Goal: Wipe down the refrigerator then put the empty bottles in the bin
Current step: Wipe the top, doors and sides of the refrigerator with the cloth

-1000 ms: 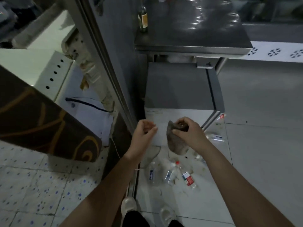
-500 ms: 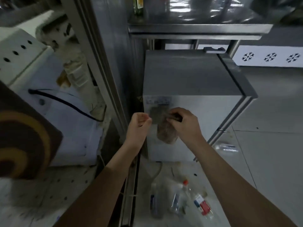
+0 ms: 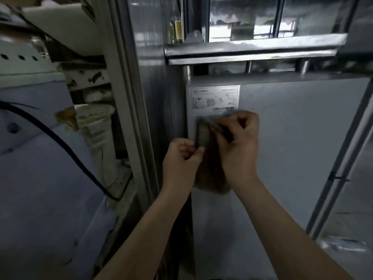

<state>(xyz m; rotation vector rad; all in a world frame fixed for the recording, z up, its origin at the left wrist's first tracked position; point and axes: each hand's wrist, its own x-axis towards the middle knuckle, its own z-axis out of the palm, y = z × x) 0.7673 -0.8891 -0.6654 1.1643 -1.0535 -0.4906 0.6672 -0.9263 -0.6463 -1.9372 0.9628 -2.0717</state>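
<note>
Step in hand: wiping, the first half of the task. My left hand (image 3: 182,158) pinches the near edge of the cloth (image 3: 212,183) between the thumb and a curled forefinger. My right hand (image 3: 239,146) has its fingers curled round the upper fold. The cloth hangs between both hands in front of the grey side of the refrigerator (image 3: 292,148), just below the label (image 3: 215,99) (contact with the panel cannot be told; the frame is blurred there).

Next move, as I judge it: gather the cloth into a flat pad, press it to the panel and stroke across. A blurred clear shape, possibly a bottle (image 3: 343,244), lies low at the right. The bin is not in view.
</note>
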